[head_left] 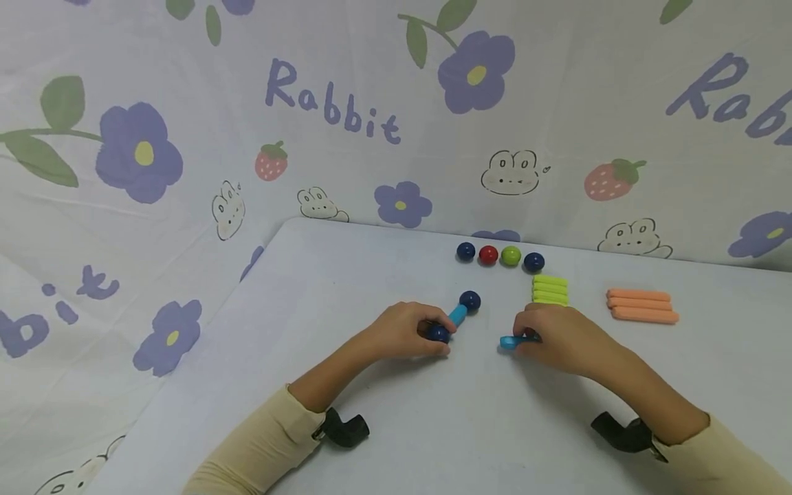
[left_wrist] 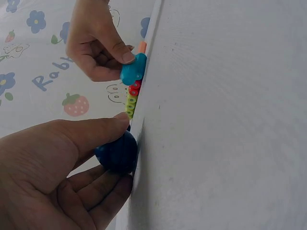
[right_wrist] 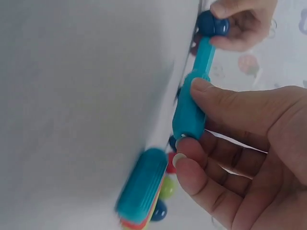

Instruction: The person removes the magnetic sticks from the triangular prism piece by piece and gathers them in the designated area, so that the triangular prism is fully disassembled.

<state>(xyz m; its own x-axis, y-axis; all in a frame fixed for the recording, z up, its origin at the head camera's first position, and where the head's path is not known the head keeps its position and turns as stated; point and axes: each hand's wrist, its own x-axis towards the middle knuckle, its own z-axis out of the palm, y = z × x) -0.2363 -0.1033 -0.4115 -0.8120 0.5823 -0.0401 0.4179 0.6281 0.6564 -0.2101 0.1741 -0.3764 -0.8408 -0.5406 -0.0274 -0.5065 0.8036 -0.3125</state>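
My left hand (head_left: 405, 331) grips a dark blue ball (head_left: 439, 334) between thumb and fingers, close over the white table. A light blue stick (head_left: 457, 316) runs from that ball to a second dark blue ball (head_left: 470, 301) on its far side. To the right, my right hand (head_left: 566, 337) pinches another light blue stick (head_left: 510, 342), held apart from the ball piece in the head view. The right wrist view shows this stick (right_wrist: 189, 112) between thumb and fingertips. Below it in that view lies one more blue stick (right_wrist: 142, 184), which my right hand hides in the head view.
Behind my hands, a row holds a dark blue ball (head_left: 466, 251), a red ball (head_left: 488, 255), a green ball (head_left: 510, 256) and another dark blue ball (head_left: 534, 262). Yellow-green sticks (head_left: 550, 289) and orange sticks (head_left: 642, 306) lie right of centre. A printed curtain (head_left: 346, 165) borders the table.
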